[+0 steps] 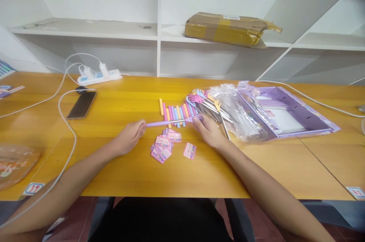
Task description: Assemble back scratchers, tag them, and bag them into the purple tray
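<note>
a lilac back scratcher with a plastic handle, a silvery metal shaft and a hand-shaped head was held roughly level across the near edge of a row of slim pink, blue and yellow-orange sticks; whether it touched that row could not be told. the person's left hand, left of the row and nearer the body, had its fingers curled around the handle's end. the right hand, at the row's near right corner, had thumb and fingers pinching the lilac head, the fingertips partly hidden.

on the near side of the row lay a loose pile of small pink printed cards, and right of that pile a single pink card. just right of the row was a heap of metal rods with colourful hand-shaped heads. farther right came crumpled clear plastic bags, then an open purple box. well left of the row lay a dark phone; beyond it sat a white power strip. all these rested on a yellow-brown wooden table.
</note>
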Tool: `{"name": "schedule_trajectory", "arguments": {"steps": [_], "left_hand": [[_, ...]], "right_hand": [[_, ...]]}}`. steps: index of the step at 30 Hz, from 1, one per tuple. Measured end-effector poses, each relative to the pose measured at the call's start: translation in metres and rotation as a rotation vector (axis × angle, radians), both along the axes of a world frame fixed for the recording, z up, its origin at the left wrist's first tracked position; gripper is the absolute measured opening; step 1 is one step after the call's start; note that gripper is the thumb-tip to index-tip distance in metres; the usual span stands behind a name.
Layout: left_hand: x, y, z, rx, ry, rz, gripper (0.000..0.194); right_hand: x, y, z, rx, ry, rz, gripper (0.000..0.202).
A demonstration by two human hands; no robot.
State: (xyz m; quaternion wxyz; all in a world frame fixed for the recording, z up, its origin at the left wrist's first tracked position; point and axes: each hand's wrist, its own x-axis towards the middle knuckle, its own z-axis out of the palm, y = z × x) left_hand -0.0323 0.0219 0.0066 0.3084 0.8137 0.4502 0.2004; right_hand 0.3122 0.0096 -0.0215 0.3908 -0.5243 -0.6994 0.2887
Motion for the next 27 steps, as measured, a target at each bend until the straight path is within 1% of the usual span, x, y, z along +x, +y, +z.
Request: {"name": "schedule_trajectory", "arguments": {"steps": [4, 10, 14, 16, 19, 22, 24, 27], "left_hand": [[0.002, -0.001, 0.001, 0.03, 0.026, 0.009, 0.036], [0.002, 0.0, -0.002, 0.048, 0.088, 0.009, 0.034], [0.004, -0.001, -0.006, 0.024, 0.076, -0.006, 0.036], [0.002, 0.001, -0.005, 0.033, 0.042, -0.002, 0.036], [-0.004, 0.008, 0.003, 0.066, 0.019, -0.011, 0.038], [-0.011, 0.014, 0.016, 0.096, 0.12, -0.028, 0.038], [-0.011, 0.015, 0.025, 0.151, 0.246, -0.041, 0.034], [-0.004, 0.006, 0.035, 0.325, 0.444, -0.109, 0.031]], "right_hand": [[-0.002, -0.001, -0.001, -0.014, -0.033, 0.012, 0.043], [-0.003, -0.001, -0.005, 0.027, -0.055, 0.02, 0.041], [-0.004, -0.005, 0.0, 0.055, -0.08, -0.007, 0.039], [-0.004, -0.006, 0.004, 0.069, -0.101, -0.009, 0.038], [-0.004, -0.005, 0.017, 0.101, -0.136, -0.008, 0.038], [-0.005, -0.001, 0.037, 0.175, -0.178, 0.018, 0.037], [-0.005, -0.001, 0.053, 0.239, -0.224, 0.092, 0.036], [-0.008, -0.007, 0.073, 0.327, -0.346, 0.248, 0.031]]}}
